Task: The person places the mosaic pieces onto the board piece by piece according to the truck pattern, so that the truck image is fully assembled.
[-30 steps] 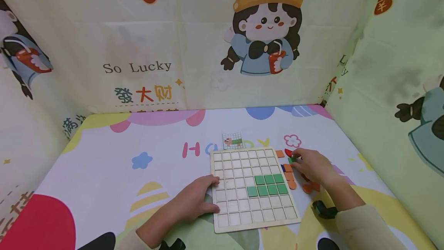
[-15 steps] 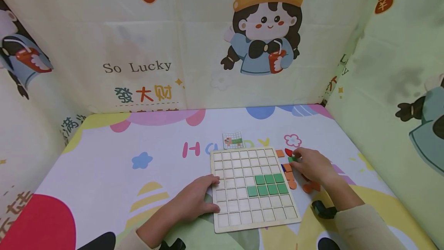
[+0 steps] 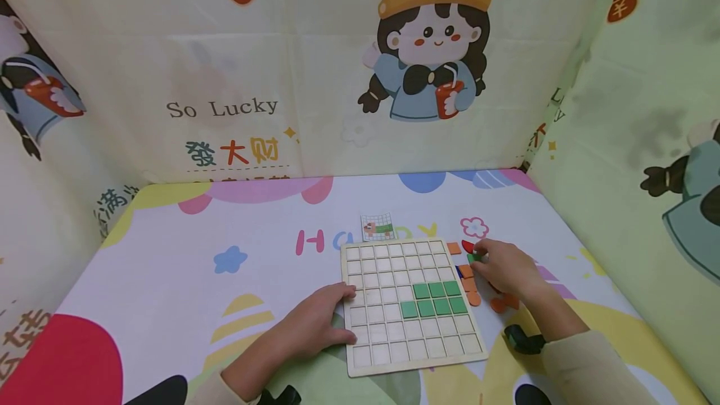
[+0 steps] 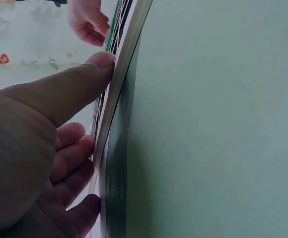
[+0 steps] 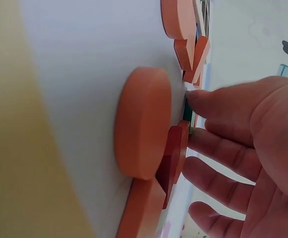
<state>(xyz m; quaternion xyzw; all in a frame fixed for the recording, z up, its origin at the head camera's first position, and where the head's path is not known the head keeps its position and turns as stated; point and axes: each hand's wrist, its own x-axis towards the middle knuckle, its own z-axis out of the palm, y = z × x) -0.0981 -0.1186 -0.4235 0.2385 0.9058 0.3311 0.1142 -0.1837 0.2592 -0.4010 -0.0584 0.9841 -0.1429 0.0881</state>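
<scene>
A grid board [image 3: 378, 315] is touched by the spread left hand [image 3: 319, 322]; a green tile [image 5: 188, 111] is pinched by the right hand [image 3: 509, 267].

Got a white bench [image 3: 281, 283] with loud prints: big red blob [image 3: 73, 361] at near left, blue flower [image 3: 230, 259], rainbow lettering [image 3: 310, 243] partly covered. Carrying a pale grid board [image 3: 413, 331] lying flat right of centre, with a little picture card [image 3: 378, 228] right by its far edge. Also holding a scatter of orange pieces [image 3: 469, 285] along the board's right side, plus a red piece [image 3: 467, 247] near the far right corner and a sliver of blue piece [image 3: 459, 272]. Can't get an exact count, tbh.
</scene>
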